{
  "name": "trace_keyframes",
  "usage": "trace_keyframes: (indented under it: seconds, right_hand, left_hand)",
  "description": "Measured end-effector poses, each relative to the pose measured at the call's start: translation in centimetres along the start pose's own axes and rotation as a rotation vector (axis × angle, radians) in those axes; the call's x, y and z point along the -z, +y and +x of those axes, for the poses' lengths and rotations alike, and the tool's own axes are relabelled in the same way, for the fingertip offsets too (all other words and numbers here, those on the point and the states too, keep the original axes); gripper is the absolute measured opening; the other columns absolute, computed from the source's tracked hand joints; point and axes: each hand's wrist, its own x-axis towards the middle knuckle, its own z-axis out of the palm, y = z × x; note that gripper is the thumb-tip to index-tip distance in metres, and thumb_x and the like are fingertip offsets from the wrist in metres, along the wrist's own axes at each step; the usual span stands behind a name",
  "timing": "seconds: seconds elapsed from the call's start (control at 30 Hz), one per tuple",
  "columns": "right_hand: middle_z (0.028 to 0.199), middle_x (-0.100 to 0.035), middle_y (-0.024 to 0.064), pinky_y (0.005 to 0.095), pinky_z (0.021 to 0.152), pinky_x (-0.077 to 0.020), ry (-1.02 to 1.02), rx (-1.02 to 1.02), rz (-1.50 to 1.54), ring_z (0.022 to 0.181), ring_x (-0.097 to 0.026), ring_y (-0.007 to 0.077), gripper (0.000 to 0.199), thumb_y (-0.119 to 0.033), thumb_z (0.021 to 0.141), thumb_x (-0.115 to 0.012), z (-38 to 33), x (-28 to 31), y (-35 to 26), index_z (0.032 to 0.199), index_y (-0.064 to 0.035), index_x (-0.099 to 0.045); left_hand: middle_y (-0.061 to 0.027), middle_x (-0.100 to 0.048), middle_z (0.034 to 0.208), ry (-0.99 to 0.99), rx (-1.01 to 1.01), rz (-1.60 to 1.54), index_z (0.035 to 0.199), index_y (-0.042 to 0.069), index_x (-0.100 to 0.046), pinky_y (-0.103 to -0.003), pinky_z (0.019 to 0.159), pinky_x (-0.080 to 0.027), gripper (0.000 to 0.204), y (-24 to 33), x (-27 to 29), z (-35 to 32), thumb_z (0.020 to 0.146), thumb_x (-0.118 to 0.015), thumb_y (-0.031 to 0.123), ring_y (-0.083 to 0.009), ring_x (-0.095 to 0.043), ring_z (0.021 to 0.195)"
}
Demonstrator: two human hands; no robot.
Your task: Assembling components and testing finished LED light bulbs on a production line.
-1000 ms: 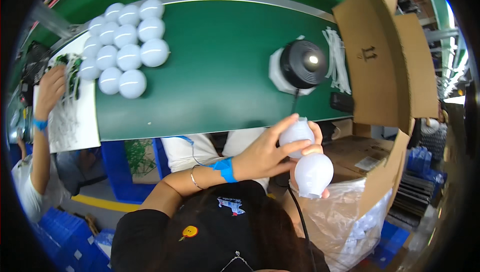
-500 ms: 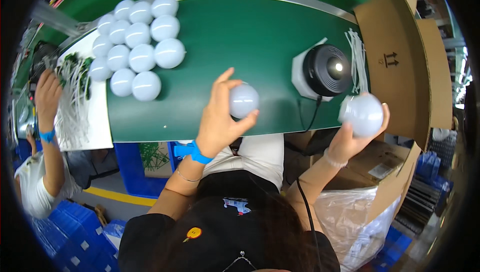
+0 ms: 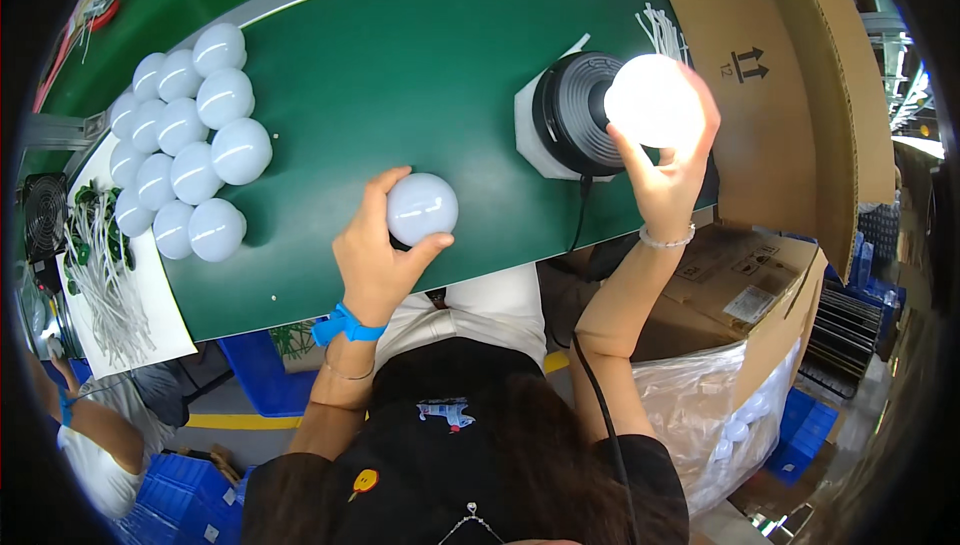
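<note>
White bulb [image 3: 421,208] in left hand [image 3: 375,260]; lit bulb [image 3: 653,101] in right hand [image 3: 672,173].

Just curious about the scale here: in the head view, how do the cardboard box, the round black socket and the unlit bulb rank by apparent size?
1. cardboard box
2. round black socket
3. unlit bulb in the left hand, though it is nearer the camera, so not much smaller-looking.

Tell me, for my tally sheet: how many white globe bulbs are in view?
14: twelve in the cluster on the green belt at left, one unlit bulb in the left hand, one lit bulb in the right hand. Others may be hidden.
</note>
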Motion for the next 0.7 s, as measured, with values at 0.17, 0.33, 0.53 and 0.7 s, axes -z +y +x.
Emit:
trace_keyframes:
  seconds: [0.17, 0.33, 0.53, 0.7]
  right_hand:
    - [0.122, -0.042, 0.0103, 0.0326, 0.091, -0.042, 0.067, -0.092, -0.057, 0.111, -0.045, 0.0206, 0.072, -0.004, 0.063, -0.075, 1.2, 1.1, 0.3, 0.124, -0.0002, -0.036]
    - [0.123, -0.042, 0.0125, 0.034, 0.093, -0.0379, 0.033, -0.045, -0.131, 0.111, -0.045, 0.0218, 0.068, -0.003, 0.063, -0.074, -0.1, 2.4, -0.4, 0.122, 0.0018, -0.04]
    - [0.12, -0.045, 0.0145, 0.0344, 0.092, -0.0378, 0.023, 0.132, -0.122, 0.109, -0.046, 0.0247, 0.062, -0.003, 0.061, -0.072, 0.6, 1.7, -1.4, 0.117, 0.0017, -0.046]
    - [0.116, -0.049, 0.0127, 0.0345, 0.088, -0.0401, 0.107, 0.137, 0.047, 0.104, -0.048, 0.0256, 0.062, -0.011, 0.06, -0.074, 2.5, -0.3, 0.9, 0.115, -0.0029, -0.047]
  left_hand:
    - [-0.0132, -0.059, 0.099, 0.04, -0.035, 0.05, 0.114, 0.006, -0.048, -0.035, 0.068, -0.049, 0.076, 0.3, -0.3, 0.1, 0.055, -0.077, 0.044, -0.0285, -0.061, 0.084]
    - [-0.0116, -0.057, 0.105, 0.07, -0.03, 0.037, 0.118, 0.005, -0.045, -0.034, 0.066, -0.049, 0.084, 0.0, -0.6, 0.0, 0.052, -0.079, 0.042, -0.0269, -0.06, 0.083]
    - [-0.0131, -0.044, 0.117, 0.075, -0.047, 0.055, 0.122, 0.004, -0.04, -0.032, 0.065, -0.046, 0.093, -0.2, -0.2, 0.0, 0.048, -0.08, 0.044, -0.0261, -0.052, 0.088]
    - [-0.0159, -0.038, 0.122, 0.1, -0.161, 0.175, 0.125, 0.005, -0.038, -0.035, 0.077, -0.04, 0.093, -0.4, 0.0, 0.2, 0.052, -0.077, 0.049, -0.03, -0.04, 0.107]
